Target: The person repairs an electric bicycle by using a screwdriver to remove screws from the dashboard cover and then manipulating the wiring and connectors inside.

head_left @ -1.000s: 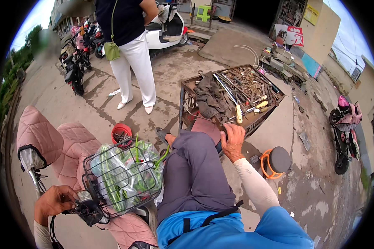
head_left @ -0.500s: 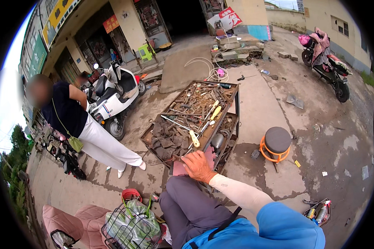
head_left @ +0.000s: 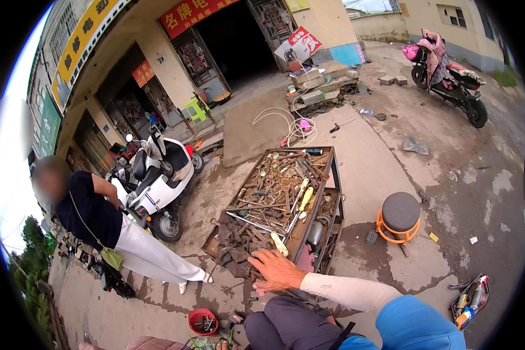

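Note:
My right hand (head_left: 278,272), its arm in a pale sleeve, reaches over the near end of a rusty metal tool cart (head_left: 300,248). Its fingers are spread and nothing shows in them. Just below the fingertips lie dark, dirty rags or gloves (head_left: 234,249). A cream-handled screwdriver (head_left: 279,244) rests close to my fingers, and a yellow-handled screwdriver (head_left: 306,200) lies farther along the tray among loose wrenches and small parts. A small skin-coloured patch at the lower edge looks like fingertips of my left hand (head_left: 223,346); the rest is cut off.
A red bowl of parts (head_left: 203,322) stands on the ground at the near left. To the right are a round stool (head_left: 400,212) and a tray of spray cans (head_left: 471,303). A person in white trousers (head_left: 149,248) stands left, near a white scooter (head_left: 160,182).
My view has shifted, so the cart appears lower. My right hand has gone from curled at the cart's near edge to spread over the rags. The bagged basket has mostly left view.

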The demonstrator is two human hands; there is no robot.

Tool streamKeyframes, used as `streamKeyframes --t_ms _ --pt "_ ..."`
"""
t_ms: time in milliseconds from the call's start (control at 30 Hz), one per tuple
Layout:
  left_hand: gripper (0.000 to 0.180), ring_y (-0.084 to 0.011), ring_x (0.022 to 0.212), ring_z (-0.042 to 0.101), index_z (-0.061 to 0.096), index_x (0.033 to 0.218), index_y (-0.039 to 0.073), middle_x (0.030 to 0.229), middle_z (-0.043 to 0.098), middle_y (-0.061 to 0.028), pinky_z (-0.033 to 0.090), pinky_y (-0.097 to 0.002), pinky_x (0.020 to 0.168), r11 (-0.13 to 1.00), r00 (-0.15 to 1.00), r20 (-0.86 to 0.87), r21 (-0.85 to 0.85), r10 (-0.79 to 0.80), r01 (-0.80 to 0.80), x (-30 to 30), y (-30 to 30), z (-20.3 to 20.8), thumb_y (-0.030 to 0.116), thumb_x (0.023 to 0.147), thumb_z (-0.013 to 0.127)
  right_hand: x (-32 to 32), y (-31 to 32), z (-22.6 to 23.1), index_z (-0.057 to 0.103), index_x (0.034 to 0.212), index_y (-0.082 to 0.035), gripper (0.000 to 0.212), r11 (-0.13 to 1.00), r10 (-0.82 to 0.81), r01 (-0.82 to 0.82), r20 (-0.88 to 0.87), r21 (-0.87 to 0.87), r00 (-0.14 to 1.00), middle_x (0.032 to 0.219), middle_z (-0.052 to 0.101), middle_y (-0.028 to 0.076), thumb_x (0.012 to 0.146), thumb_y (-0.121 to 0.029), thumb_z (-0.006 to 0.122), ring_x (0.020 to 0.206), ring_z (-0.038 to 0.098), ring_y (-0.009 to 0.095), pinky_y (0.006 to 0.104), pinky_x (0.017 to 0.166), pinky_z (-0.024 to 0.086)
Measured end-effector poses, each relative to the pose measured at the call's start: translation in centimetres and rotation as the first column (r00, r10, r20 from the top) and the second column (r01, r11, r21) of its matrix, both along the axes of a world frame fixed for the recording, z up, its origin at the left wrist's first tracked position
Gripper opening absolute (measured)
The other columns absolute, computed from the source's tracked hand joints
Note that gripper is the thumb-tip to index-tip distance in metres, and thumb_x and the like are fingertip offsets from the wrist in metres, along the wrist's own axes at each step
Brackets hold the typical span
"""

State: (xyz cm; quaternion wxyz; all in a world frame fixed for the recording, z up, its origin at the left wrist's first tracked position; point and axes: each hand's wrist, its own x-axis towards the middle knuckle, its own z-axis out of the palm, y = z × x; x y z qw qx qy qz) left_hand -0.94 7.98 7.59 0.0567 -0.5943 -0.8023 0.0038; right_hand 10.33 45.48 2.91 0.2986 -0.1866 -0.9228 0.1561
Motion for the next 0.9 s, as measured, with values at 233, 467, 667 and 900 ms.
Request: streamKeyframes --t_ms 233,467,667,900 --pt "0.053 -0.0386 0.149 0.044 0.052 0.151 0.006 0.158 0.049 -0.0198 0.036 -0.0567 0.121 0.994 0.987 0.125 -0.034 0.103 -0.099 -0.2 0.0 1.2 0.032 0.105 0.061 2.3 -1.7 2.6 0.04 0.159 -0.002 0.084 0.996 0.041 -0.017 0.264 -0.092 0.964 0.16 0.042 0.022 0.094 -0.048 0.07 0.152 0.035 0.042 0.0577 0.119 0.034" --pt "0.055 -0.0394 0.149 0.043 0.051 0.151 0.006 0.158 0.049 -0.0206 0.035 -0.0566 0.121 0.99 0.956 0.256 -0.044 0.142 -0.135 -4.3 5.0 2.4 0.032 0.105 0.062 1.9 -2.1 6.1 0.048 0.156 -0.01 0.072 0.987 0.018 0.042 0.358 -0.158 0.933 0.157 0.048 0.014 0.095 -0.04 0.07 0.147 0.044 0.037 0.0523 0.113 0.042" --pt "0.056 -0.04 0.149 0.043 0.051 0.152 0.005 0.158 0.049 -0.0213 0.035 -0.0566 0.122 0.991 0.936 0.326 -0.045 0.13 -0.122 -6.8 10.0 3.1 0.032 0.104 0.062 1.4 -2.2 6.2 0.043 0.16 -0.012 0.081 0.968 0.067 0.049 0.441 -0.247 0.895 0.165 0.04 0.013 0.09 -0.036 0.075 0.155 0.035 0.037 0.0572 0.119 0.034" --pt "0.057 -0.0408 0.149 0.042 0.05 0.152 0.005 0.157 0.049 -0.022 0.034 -0.0565 0.122 0.988 0.913 0.377 -0.074 0.154 -0.136 -7.0 14.4 4.1 0.033 0.103 0.063 1.2 -1.7 6.0 0.04 0.162 -0.012 0.072 0.97 0.115 0.024 0.542 -0.243 0.832 0.163 0.042 0.015 0.101 -0.042 0.065 0.154 0.036 0.035 0.0536 0.117 0.038"
